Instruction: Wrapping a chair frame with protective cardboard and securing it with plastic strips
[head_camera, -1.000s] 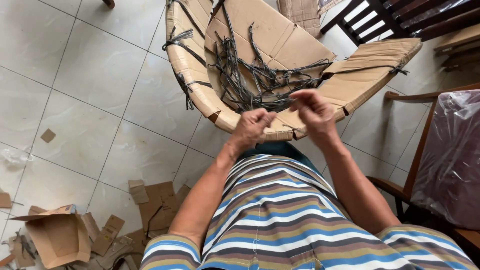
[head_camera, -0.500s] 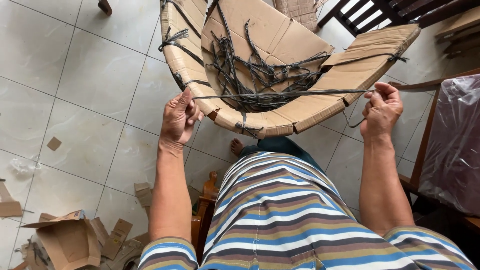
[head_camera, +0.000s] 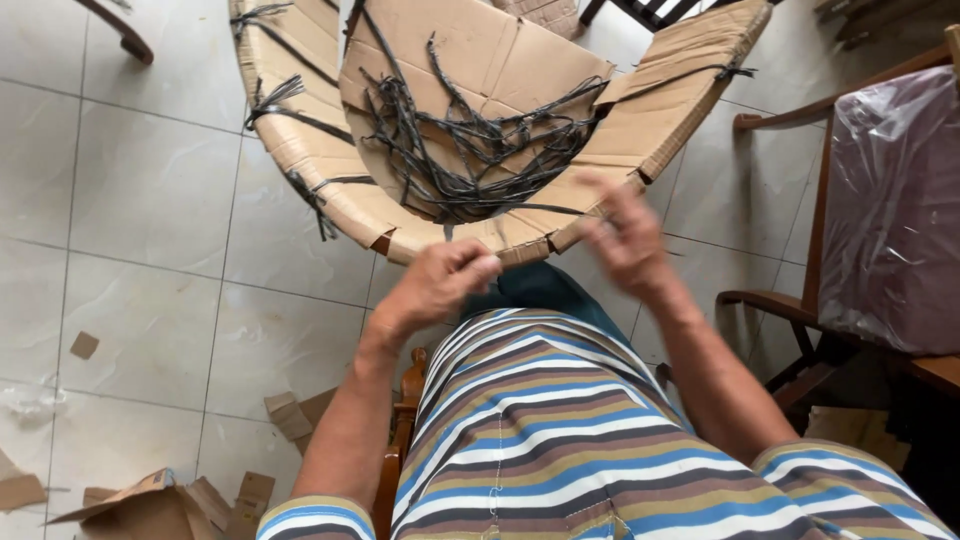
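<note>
Cardboard ring (head_camera: 330, 190) laced with dark cord (head_camera: 470, 170) sits just beyond your fingertips. Your left hand (head_camera: 440, 285) is curled, seemingly pinching cord; your right hand (head_camera: 625, 240) blurs, grip untellable. Mid-lacing; next, keep tension.

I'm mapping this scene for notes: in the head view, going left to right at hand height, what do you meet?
Bare tiled floor → left hand → right hand → wooden chair armrest → plastic-wrapped cushion.
</note>
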